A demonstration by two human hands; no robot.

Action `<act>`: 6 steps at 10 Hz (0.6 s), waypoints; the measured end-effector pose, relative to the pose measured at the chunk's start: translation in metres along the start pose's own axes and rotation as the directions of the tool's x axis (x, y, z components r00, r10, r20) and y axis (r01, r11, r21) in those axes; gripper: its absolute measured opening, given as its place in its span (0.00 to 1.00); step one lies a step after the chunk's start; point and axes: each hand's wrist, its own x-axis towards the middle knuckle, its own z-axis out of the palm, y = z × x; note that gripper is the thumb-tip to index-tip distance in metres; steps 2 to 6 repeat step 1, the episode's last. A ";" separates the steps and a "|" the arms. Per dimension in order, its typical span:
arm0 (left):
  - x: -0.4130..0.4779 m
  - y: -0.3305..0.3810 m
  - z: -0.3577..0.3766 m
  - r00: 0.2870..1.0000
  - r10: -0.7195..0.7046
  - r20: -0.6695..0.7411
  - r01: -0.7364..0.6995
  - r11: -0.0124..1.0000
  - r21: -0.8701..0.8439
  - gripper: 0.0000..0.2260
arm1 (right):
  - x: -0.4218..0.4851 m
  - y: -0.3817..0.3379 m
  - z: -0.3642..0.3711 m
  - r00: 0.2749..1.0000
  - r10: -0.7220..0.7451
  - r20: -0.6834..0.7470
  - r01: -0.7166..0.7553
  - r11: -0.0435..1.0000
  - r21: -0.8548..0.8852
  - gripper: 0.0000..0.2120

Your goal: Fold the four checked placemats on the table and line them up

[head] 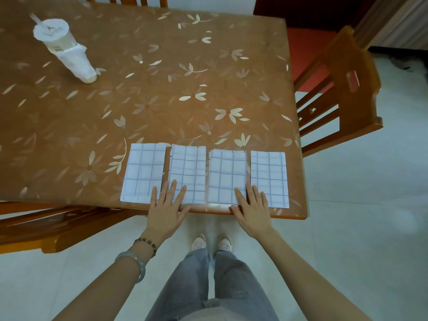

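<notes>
Several white placemats with a blue check lie folded in a row along the near edge of the table (162,100): the leftmost placemat (142,170), the second placemat (188,167), the third placemat (225,172) and the rightmost placemat (269,174). My left hand (166,205) rests flat, fingers spread, across the near ends of the leftmost and second placemats. Over the near ends of the third and rightmost placemats lies my right hand (252,207), also flat with fingers apart. Neither hand holds anything.
A white cup with a straw, wrapped in a bag (67,52), stands at the far left of the table. Wooden chairs stand at the right (342,89), at the near left (58,230) and at the far side. The table's near edge is right under my hands.
</notes>
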 end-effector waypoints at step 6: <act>0.011 0.005 -0.023 0.996 -0.021 -0.092 0.017 0.999 -0.049 0.31 | 0.002 -0.009 -0.020 1.000 0.012 -0.004 -0.011 0.994 0.107 0.38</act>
